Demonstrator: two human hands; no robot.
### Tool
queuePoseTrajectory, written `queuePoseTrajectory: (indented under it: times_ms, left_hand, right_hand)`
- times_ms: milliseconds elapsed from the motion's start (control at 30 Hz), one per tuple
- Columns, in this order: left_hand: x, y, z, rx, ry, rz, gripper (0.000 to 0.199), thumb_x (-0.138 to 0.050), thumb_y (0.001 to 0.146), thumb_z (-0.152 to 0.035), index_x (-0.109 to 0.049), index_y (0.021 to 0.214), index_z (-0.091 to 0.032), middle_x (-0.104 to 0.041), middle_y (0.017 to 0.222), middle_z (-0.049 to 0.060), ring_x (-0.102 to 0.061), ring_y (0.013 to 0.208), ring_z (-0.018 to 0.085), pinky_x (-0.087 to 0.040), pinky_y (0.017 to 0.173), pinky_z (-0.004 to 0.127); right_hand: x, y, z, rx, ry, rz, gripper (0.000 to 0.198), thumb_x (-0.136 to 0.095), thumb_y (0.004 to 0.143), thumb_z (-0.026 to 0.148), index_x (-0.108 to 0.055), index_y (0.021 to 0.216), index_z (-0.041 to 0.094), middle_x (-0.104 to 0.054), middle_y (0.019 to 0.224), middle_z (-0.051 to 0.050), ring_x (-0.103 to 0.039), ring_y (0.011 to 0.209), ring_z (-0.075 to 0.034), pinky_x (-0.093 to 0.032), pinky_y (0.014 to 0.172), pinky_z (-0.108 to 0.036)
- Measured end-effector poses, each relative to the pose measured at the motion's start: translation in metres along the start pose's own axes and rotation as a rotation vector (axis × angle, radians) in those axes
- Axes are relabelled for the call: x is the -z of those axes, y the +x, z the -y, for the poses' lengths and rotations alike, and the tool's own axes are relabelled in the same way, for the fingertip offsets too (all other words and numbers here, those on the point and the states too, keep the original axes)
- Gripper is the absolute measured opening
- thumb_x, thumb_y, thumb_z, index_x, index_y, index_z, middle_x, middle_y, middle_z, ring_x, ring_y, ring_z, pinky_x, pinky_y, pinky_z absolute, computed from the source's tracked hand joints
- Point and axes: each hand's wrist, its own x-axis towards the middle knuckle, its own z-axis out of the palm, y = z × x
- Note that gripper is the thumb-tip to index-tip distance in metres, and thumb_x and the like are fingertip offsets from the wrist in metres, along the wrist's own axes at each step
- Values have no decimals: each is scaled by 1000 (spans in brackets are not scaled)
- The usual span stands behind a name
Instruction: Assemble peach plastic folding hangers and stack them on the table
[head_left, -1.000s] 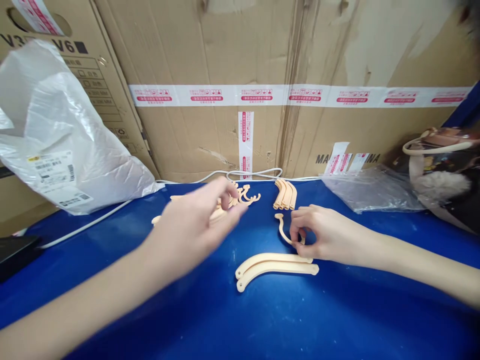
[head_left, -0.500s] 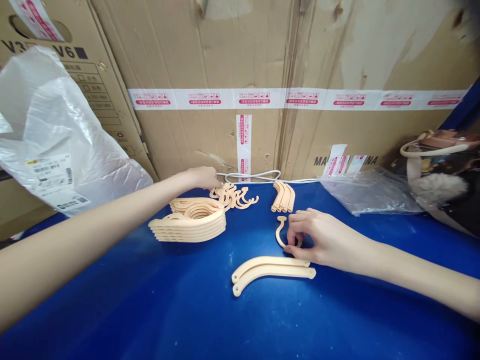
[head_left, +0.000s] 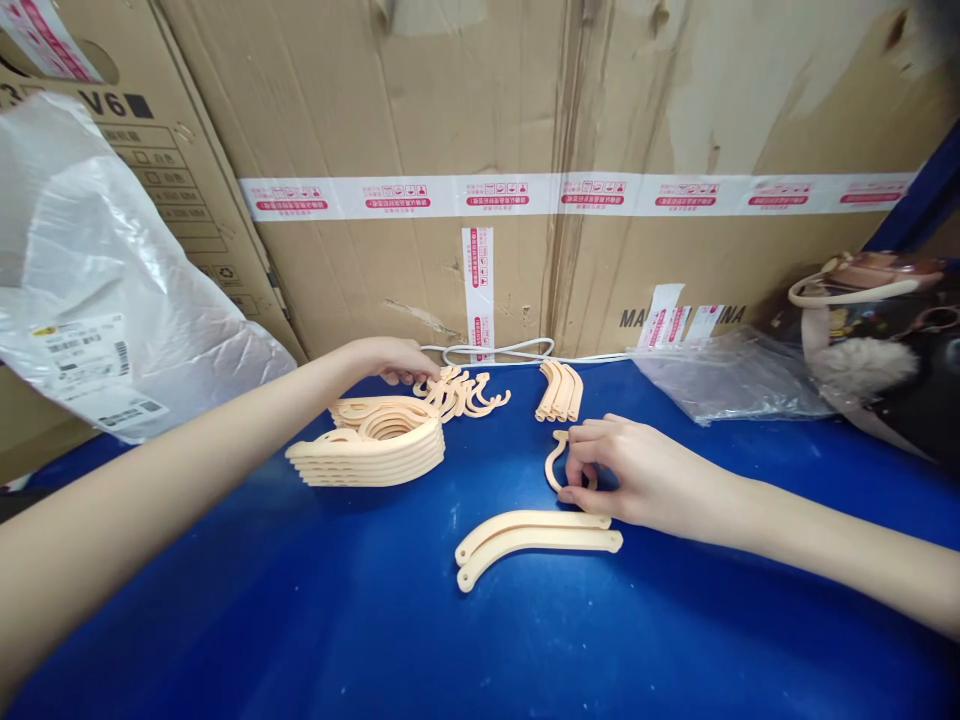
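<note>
My right hand [head_left: 622,465] pinches a cream plastic hanger hook [head_left: 553,465], a curved piece held low over the blue table. Just in front of it lie two curved hanger arms [head_left: 536,545], side by side. My left hand [head_left: 397,360] is at the back left, fingers curled together at the edge of a loose pile of hooks [head_left: 472,393]; what its fingertips hold, if anything, is hidden. Below that wrist sits a neat stack of cream hanger pieces [head_left: 375,450]. Several shorter curved arms [head_left: 559,390] lie in a row behind my right hand.
A large cardboard box [head_left: 405,270] closes off the back, with a white cord [head_left: 525,350] along its foot. At left leans a white plastic parcel bag [head_left: 150,290]. A clear plastic bag [head_left: 727,380] and a dark bag with a pompom [head_left: 870,368] stand at right.
The view has shifted slightly, so everything sits a little further left. My left hand has turned a little, showing more curled fingers by the hook pile. My right hand keeps its hook.
</note>
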Motion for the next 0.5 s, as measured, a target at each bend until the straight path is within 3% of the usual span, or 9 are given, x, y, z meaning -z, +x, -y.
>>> queuePoseTrajectory:
  times_ms: [233, 333, 500]
  left_hand:
    - [9, -6, 3, -131, -217, -88, 23, -67, 75, -37, -65, 77, -14, -64, 79, 6, -60, 79, 20, -45, 64, 29]
    - [16, -17, -2, -229, -318, -182, 26, -68, 71, -40, -63, 79, -16, -64, 77, 4, -60, 78, 19, -44, 69, 29]
    - [16, -44, -28, -410, -442, -274, 30, -67, 75, -40, -57, 94, -19, -64, 93, 4, -60, 83, 15, -45, 76, 27]
  right_hand:
    - [0, -1, -1, -2, 21, 5, 18, -61, 86, 31, -61, 73, 19, -63, 78, 2, -55, 71, -13, -36, 71, -27]
    - [-1, 0, -1, -3, 15, 1, 17, -61, 86, 30, -61, 73, 19, -62, 78, 1, -55, 70, -13, -37, 70, -27]
    - [3, -1, -1, -34, 34, 62, 18, -59, 87, 33, -59, 75, 20, -60, 71, 2, -53, 65, -12, -36, 61, -25]
